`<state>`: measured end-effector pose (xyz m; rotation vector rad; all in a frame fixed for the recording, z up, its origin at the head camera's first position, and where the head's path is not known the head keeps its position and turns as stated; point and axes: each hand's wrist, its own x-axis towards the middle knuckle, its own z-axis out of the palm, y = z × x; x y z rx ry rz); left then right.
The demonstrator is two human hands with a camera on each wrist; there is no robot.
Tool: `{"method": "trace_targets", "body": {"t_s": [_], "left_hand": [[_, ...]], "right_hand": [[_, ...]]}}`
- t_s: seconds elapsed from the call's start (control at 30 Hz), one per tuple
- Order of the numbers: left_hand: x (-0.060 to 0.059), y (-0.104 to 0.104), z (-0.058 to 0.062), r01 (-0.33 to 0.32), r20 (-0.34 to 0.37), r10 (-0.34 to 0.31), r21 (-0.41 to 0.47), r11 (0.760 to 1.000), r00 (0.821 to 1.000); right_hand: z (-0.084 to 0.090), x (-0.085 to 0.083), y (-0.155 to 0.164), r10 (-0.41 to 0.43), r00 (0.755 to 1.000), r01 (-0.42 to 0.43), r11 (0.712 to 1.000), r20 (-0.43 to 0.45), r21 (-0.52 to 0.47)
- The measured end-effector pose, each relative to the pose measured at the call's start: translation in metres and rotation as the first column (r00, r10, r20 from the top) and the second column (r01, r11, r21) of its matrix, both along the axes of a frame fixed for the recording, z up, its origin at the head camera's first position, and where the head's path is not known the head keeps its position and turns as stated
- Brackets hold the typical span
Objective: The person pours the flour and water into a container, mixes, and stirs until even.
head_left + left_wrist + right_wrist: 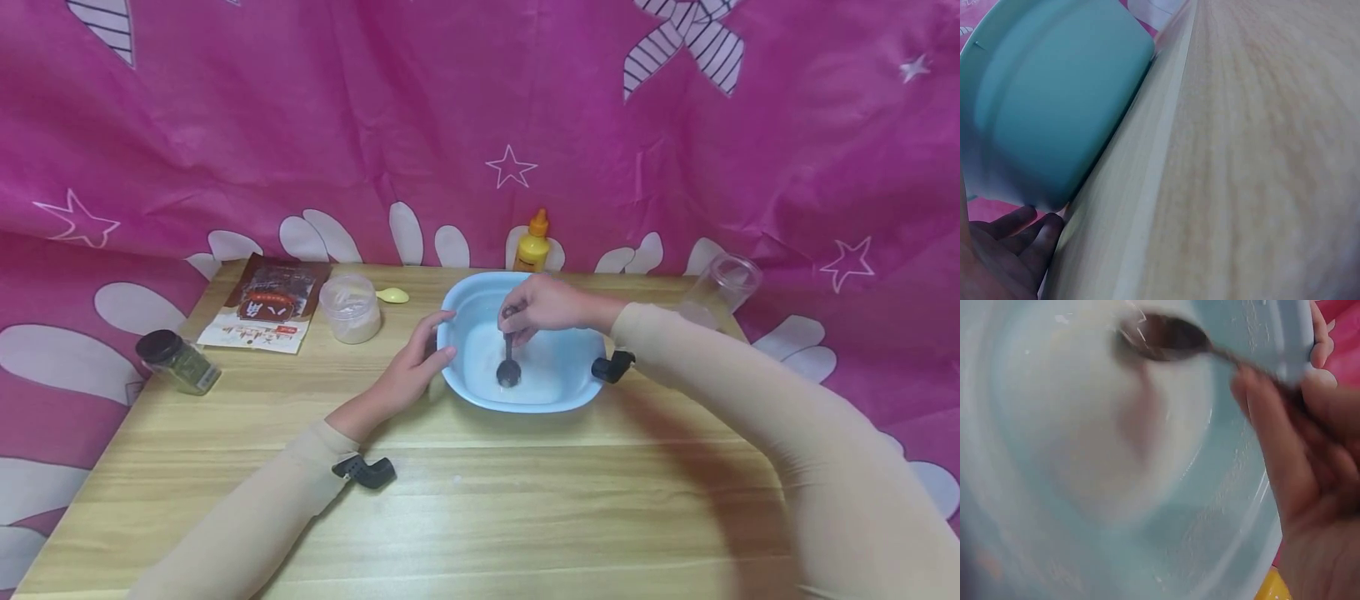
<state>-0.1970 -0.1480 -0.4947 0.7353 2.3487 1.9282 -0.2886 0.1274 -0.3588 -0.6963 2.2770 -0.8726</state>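
Note:
A light blue bowl (573, 392) stands at the middle of the wooden table (525, 508) with white stuff in its bottom. My right hand (517, 321) pinches the handle of a dark spoon (508, 369), whose scoop rests in the white stuff. In the right wrist view the spoon (1166, 337) lies against the bowl's inner wall (1035, 506), held by my right hand (1272, 394). My left hand (437, 337) grips the bowl's left rim, thumb on top and fingers on the outer wall. The left wrist view shows that outer wall (1054, 106) and my left hand (1022, 240) beside it.
Behind the bowl stands a yellow squeeze bottle (533, 243). To the left are a clear tub of pale powder (350, 308), a small yellow scoop (393, 295), a brown packet (266, 312) and a dark-lidded spice jar (177, 361). A clear cup (720, 287) lies at the right. Pink cloth hangs all around.

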Motion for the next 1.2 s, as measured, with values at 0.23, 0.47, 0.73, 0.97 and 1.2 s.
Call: {"method": "trace_targets", "body": {"t_s": [0.23, 0.47, 0.73, 0.97, 1.2], "left_hand": [[0.000, -0.001, 0.002, -0.003, 0.001, 0.003, -0.017, 1.000, 1.000], [0.000, -0.001, 0.002, 0.010, 0.002, -0.010, -0.005, 1.000, 1.000], [0.000, -0.001, -0.001, 0.006, 0.011, -0.006, -0.001, 1.000, 1.000], [0.000, 0.000, 0.000, -0.003, 0.006, 0.003, -0.016, 1.000, 1.000], [0.001, 0.000, 0.001, 0.008, 0.002, -0.008, 0.012, 1.000, 1.000]], "right_hand": [[0.005, -0.004, 0.003, 0.003, 0.923, 0.063, 0.985, -0.385, 0.159], [0.003, 0.002, -0.002, 0.141, 0.981, -0.114, 0.975, -0.135, 0.189], [-0.002, -0.001, -0.006, -0.076, 0.994, 0.073, 0.997, -0.073, -0.039], [0.001, -0.004, -0.003, -0.058, 0.963, 0.093, 0.988, -0.265, 0.121], [-0.002, 0.006, -0.011, 0.119, 0.992, -0.118, 0.993, -0.050, 0.024]]}}
